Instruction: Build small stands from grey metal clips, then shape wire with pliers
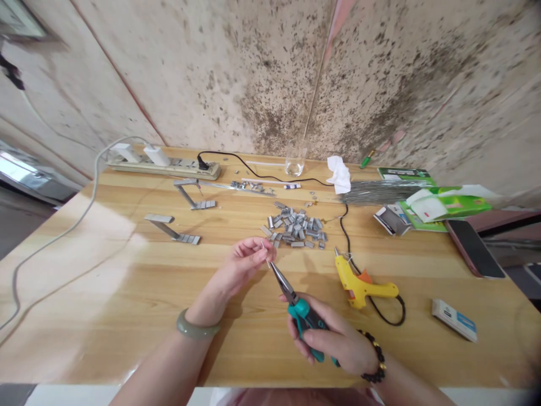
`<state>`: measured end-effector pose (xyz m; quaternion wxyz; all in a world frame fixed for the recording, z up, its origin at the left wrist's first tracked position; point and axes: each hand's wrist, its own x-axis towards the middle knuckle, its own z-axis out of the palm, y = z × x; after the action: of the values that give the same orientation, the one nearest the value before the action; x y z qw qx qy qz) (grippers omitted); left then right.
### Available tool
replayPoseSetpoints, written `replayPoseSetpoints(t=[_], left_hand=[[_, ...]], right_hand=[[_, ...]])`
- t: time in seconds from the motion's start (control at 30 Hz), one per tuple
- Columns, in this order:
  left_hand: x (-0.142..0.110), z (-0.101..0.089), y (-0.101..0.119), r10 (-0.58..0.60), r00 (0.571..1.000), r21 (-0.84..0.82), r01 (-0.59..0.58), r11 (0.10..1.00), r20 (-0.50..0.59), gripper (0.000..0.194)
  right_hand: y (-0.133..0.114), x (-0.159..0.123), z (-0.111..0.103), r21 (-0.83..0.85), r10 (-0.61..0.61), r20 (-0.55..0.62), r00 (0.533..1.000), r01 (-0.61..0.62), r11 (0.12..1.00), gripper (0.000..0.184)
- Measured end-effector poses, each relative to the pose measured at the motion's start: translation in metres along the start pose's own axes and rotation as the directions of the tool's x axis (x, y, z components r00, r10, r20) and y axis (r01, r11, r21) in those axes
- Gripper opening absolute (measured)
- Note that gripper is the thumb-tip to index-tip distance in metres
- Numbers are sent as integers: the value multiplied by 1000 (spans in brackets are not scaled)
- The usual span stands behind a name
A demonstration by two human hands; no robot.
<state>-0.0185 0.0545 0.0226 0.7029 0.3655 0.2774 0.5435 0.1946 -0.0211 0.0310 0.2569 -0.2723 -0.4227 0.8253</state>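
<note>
Between its thumb and fingers, my left hand (245, 262) pinches a thin, short metal piece (264, 246), perhaps a staple or bit of wire; it is too small to name surely. My right hand (329, 332) is wrapped round the teal and black handles of needle-nose pliers (302, 310). The plier tips meet the lower end of the small piece, just below my left fingertips. Just beyond my hands lies a loose heap of grey staple strips (296, 225). Two angular shapes built of staple strips, a nearer one (164, 228) and a farther one (188, 192), stand to the left.
A yellow glue gun (363, 285) lies right of the pliers, its black cord running back to a power strip (181, 168). Behind are a glass (295, 160), crumpled tissue (338, 173) and thin wires (380, 192). A phone (475, 248) and small box (454, 320) lie at right.
</note>
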Motion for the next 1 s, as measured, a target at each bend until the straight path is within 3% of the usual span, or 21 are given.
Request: replayPoseSetpoints(t=[0.67, 1.0], left_hand=[[0, 1, 2, -2, 999, 14, 3, 1000, -42, 21], [2, 0, 0, 8, 995, 108, 2, 994, -96, 22]], right_hand=[[1, 0, 0, -32, 47, -10, 999, -48, 998, 48], [3, 0, 0, -33, 35, -43, 998, -36, 999, 47]])
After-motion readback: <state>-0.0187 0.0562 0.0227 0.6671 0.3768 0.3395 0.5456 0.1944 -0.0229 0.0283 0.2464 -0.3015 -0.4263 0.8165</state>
